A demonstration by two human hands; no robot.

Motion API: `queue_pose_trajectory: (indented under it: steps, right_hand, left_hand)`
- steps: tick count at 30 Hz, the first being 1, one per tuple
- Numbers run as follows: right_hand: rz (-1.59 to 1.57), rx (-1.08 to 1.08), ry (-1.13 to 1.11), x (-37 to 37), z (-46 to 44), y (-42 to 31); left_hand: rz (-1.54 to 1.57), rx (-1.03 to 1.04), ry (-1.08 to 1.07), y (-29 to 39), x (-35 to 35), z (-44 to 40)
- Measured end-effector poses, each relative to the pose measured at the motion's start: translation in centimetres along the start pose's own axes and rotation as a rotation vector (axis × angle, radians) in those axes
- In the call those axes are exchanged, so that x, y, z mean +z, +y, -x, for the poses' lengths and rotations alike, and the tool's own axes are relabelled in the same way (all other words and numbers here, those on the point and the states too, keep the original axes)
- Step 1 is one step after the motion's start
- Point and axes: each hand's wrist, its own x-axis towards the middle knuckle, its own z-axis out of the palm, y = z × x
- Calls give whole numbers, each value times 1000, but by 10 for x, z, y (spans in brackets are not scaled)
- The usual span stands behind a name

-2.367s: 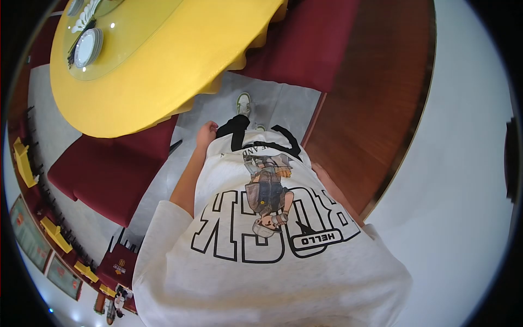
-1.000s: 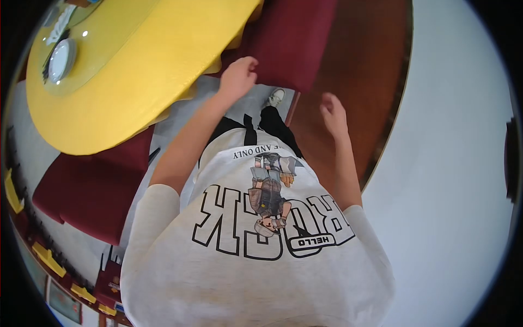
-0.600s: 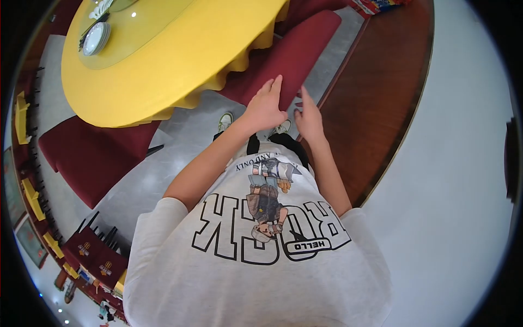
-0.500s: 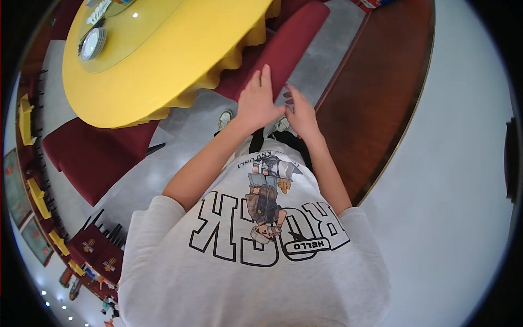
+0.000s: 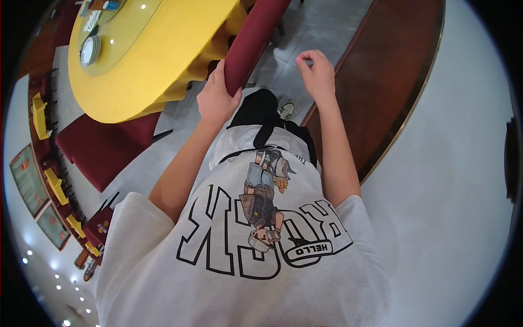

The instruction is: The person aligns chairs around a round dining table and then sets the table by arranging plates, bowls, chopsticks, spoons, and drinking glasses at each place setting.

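A maroon padded chair (image 5: 251,46) stands beside the yellow-covered table, its back seen edge-on. My left hand (image 5: 217,99) grips the near end of that chair back, fingers on one side and thumb on the other. To the right of the chair, my right hand (image 5: 318,75) is held over the grey floor, apart from the chair. Its fingers curl in toward the thumb, and nothing shows between them.
A round table with a yellow cloth (image 5: 158,71) carries a glass turntable and stacked white plates (image 5: 90,50). Another maroon chair (image 5: 106,144) stands at left. Dark wood panelling (image 5: 376,87) runs along the white wall (image 5: 452,180) at right. My shoe (image 5: 286,110) is on the floor.
My left hand has moved left and closed on the chair back. My right hand has moved up and right, away from the chair. The chair's near end has shifted left, and one leg has come forward.
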Motion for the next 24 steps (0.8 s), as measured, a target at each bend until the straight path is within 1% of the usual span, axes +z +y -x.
queue_pose_trajectory:
  steps: [3,5,6,8,9,10,12,14,16,17,18,19,20,22,23,24]
  right_hand:
    - [-20,-98,20,-1,-36,-2]
    - [218,-322,161,3,-63,-15]
    - [212,-322,140,3,-78,-21]
    - [531,-538,115,-1,-101,-32]
    - [538,-537,87,-5,-106,-41]
    - [657,-670,108,-9,-115,-53]
    - [787,-850,141,-9,-141,-50]
    - [778,-827,-90,14,-153,-16]
    - [774,-893,-125,17,-166,-19]
    - [825,-910,-184,18,-172,-23]
    - [873,-924,-253,19,-179,-28]
    - [849,-996,-294,22,-185,-34]
    - [845,-1021,-330,21,-186,-34]
    - [848,-1107,-515,31,-205,-35]
    - [816,-1199,-460,33,-210,-29]
    - [811,-1211,-478,34,-213,-30]
  left_hand:
    - [13,3,14,1,2,2]
    - [31,1,5,0,2,0]
    - [27,-20,0,-2,3,-2]
    - [25,36,69,-8,10,6]
    - [45,5,52,-6,8,5]
    - [63,-11,53,-7,10,5]
    - [49,5,52,-9,12,6]
    - [55,-45,43,-20,16,12]
    - [90,-15,128,-18,24,16]
    - [102,-46,149,-18,27,14]
    - [94,-64,131,-15,24,13]
    - [87,-85,101,-10,22,22]
    - [98,-126,105,-6,20,31]
    - [111,-77,124,-11,17,22]
    - [108,-84,126,-10,16,21]
    - [112,-103,128,-8,16,22]
